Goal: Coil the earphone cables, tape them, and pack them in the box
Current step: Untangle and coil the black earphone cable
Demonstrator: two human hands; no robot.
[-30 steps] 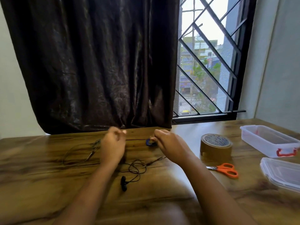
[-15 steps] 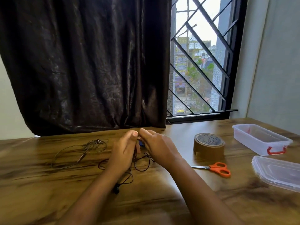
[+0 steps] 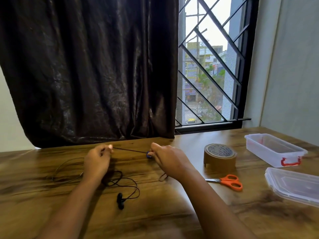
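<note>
A black earphone cable (image 3: 128, 150) is stretched taut between my two hands above the wooden table (image 3: 155, 213). My left hand (image 3: 96, 163) pinches one end of that stretch. My right hand (image 3: 170, 160) pinches the other end beside a small blue piece (image 3: 148, 155). The rest of the cable loops loosely on the table below my left hand, ending in two black earbuds (image 3: 120, 200). A second thin cable (image 3: 66, 169) lies in a loop to the left. The clear plastic box (image 3: 274, 149) with a red clasp stands open at the right.
A roll of brown tape (image 3: 220, 156) sits right of my right hand, with orange-handled scissors (image 3: 227, 181) in front of it. The box's clear lid (image 3: 293, 184) lies at the right edge. A dark curtain and barred window are behind the table.
My hands, close together half a second ago, have drawn apart sideways, pulling a length of the black cable straight between them. The view has shifted slightly.
</note>
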